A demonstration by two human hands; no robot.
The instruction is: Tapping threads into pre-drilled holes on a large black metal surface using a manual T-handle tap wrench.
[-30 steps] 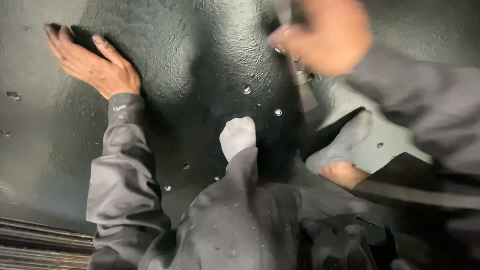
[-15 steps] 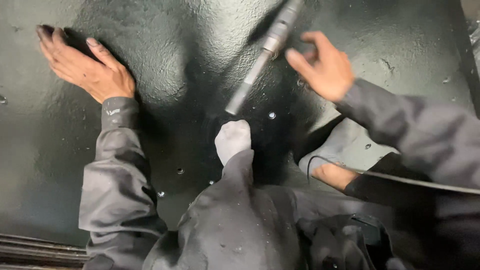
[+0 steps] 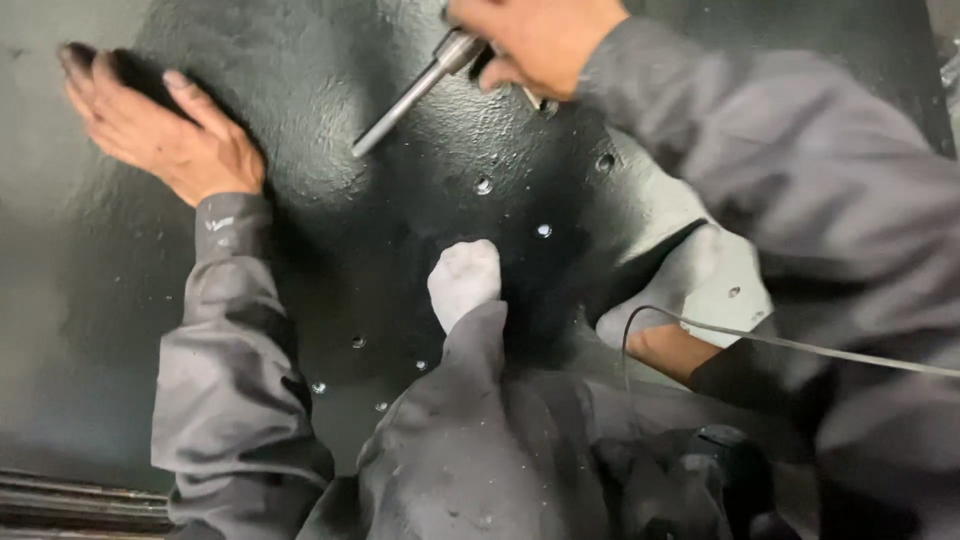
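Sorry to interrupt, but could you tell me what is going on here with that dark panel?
A person in grey workwear crouches over a dark painted metal surface dotted with small bolt heads. The left hand lies flat on the surface, fingers spread. The right hand grips a slim metal tool, its tip angled down toward the surface. A foot in a white sock rests among the bolts, and a thin cable runs across the right side.

Grey cable crossing right; white sock (toe up) against dark panel.
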